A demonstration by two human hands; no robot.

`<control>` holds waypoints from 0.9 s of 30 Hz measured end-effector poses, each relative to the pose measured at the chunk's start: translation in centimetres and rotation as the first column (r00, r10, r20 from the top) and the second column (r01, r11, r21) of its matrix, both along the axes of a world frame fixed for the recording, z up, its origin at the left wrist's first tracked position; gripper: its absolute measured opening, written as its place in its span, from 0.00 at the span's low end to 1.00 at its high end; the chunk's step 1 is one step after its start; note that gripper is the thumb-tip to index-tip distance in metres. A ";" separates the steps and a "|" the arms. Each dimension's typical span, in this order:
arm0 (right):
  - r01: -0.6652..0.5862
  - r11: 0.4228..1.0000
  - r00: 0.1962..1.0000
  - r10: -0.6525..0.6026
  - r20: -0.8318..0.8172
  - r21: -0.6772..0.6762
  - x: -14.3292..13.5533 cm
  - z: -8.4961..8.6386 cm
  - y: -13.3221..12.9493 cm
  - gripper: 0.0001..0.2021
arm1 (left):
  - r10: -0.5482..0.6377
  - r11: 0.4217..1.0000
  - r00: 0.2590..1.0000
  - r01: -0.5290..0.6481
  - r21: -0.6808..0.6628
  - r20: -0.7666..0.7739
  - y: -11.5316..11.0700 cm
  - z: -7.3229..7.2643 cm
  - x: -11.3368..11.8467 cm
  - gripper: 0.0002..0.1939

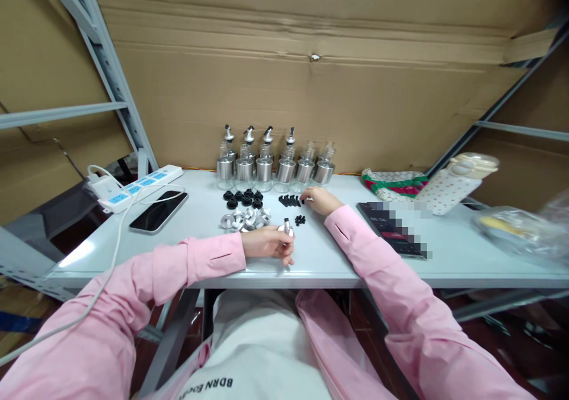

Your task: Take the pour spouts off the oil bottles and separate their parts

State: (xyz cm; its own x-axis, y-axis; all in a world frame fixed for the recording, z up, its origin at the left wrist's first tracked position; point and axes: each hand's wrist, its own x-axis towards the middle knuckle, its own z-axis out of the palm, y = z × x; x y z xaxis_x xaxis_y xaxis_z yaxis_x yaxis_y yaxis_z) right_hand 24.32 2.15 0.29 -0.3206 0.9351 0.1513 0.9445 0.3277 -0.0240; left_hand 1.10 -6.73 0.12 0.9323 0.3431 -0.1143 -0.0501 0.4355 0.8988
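Observation:
My left hand (272, 244) is closed around a silver pourer spout (287, 228), held upright above the front of the table. Fingertips of my right hand (320, 200) pinch a small black flip cap (303, 202) at the right end of a row of black flip caps (290, 201). Beside my left hand lies a pile of silver spout parts (249, 219). Black ribbed stoppers (243, 198) are grouped behind that pile. Several tiny black pieces (300, 220) sit between my hands.
Glass bottles with steel sleeves (264, 169) stand at the back, some behind topped with pourers (268, 133). On the left are a phone (159, 211) and a power strip (140, 188). A second phone (386, 228), a cloth (393, 184), a tumbler (453, 186) and a plastic bag (520, 228) lie right.

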 end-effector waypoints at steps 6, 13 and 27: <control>-0.019 1.000 1.000 0.019 -0.012 -0.012 0.1 0.1 0.1 0.13 | 0.005 1.000 1.000 -0.005 0.000 0.001 0.0 0.1 0.0 0.14; -0.025 0.999 0.999 0.023 -0.039 -0.033 -0.1 0.5 -0.1 0.13 | -0.006 1.000 1.000 0.006 -0.003 0.012 -0.1 0.2 -0.1 0.13; -0.016 0.998 0.997 0.011 -0.078 -0.064 -0.5 0.6 -0.5 0.07 | -0.007 1.000 1.000 0.007 0.008 0.012 0.1 0.0 0.0 0.13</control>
State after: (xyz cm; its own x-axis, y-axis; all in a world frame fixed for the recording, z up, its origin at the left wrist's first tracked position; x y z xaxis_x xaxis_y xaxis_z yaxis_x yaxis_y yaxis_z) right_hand 23.79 1.63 0.93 -0.3229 0.9393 0.1156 0.9345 0.3358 -0.1184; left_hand 1.09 -6.67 0.11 0.9360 0.3374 -0.1003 -0.0579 0.4287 0.9016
